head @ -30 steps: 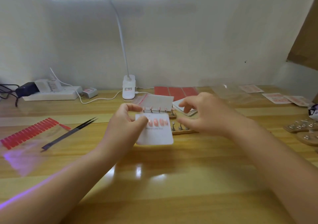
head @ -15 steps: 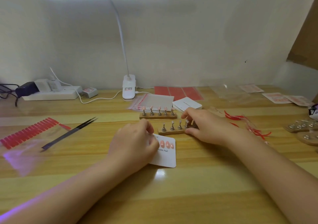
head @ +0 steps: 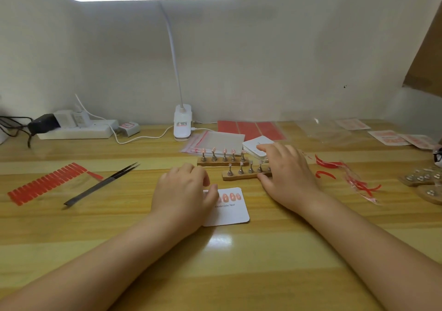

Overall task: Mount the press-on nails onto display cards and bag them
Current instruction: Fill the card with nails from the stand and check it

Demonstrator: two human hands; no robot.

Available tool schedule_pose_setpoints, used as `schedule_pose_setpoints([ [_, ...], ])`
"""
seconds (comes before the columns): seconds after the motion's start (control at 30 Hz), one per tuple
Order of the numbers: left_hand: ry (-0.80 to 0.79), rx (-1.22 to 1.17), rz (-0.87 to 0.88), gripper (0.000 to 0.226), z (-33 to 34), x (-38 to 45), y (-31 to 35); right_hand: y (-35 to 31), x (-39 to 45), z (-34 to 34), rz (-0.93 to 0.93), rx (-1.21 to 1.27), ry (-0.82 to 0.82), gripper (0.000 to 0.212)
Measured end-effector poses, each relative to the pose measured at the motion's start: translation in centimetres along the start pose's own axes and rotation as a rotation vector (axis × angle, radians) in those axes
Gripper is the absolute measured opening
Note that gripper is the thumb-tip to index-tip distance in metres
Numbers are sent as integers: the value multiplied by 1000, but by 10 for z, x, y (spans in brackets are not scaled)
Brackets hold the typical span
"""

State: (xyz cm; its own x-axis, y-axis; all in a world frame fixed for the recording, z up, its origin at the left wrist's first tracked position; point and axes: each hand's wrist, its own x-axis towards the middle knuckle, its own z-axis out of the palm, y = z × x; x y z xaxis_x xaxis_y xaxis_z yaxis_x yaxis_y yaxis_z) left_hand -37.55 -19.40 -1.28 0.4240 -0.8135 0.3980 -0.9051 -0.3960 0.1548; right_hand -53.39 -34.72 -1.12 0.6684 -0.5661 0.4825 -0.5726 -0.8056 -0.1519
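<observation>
A white display card lies flat on the wooden table, with a row of pink press-on nails along its top. My left hand rests on the card's left part, thumb pressing it down. My right hand is spread over the right end of the front wooden nail holder, whose visible pegs are bare. Its index finger touches a stack of blank white cards. The back holder carries several pink nails on pegs.
Clear zip bags and red sheets lie behind the holders. Black tweezers and a red sticker strip sit at the left. Peeled red strips, more holders, bagged cards, a lamp base and a power strip surround them.
The card came down from in front of the holders and now lies on the table under my left hand. My right hand shifted from the front holder's pegs back toward the card stack.
</observation>
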Motion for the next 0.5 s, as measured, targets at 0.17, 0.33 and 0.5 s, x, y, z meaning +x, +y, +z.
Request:
schedule_pose_setpoints([
  [0.17, -26, 58, -116, 22, -16, 21, -23, -17, -6, -1, -86, 2, 208, 46],
  [0.33, -234, 317, -432, 23, -51, 57, -98, -36, -11, -2, -231, 82, 286, 18],
  [0.5, -304, 220, -714, 37, -69, 54, -184, -38, -14, 0, -328, 77, 178, 10],
])
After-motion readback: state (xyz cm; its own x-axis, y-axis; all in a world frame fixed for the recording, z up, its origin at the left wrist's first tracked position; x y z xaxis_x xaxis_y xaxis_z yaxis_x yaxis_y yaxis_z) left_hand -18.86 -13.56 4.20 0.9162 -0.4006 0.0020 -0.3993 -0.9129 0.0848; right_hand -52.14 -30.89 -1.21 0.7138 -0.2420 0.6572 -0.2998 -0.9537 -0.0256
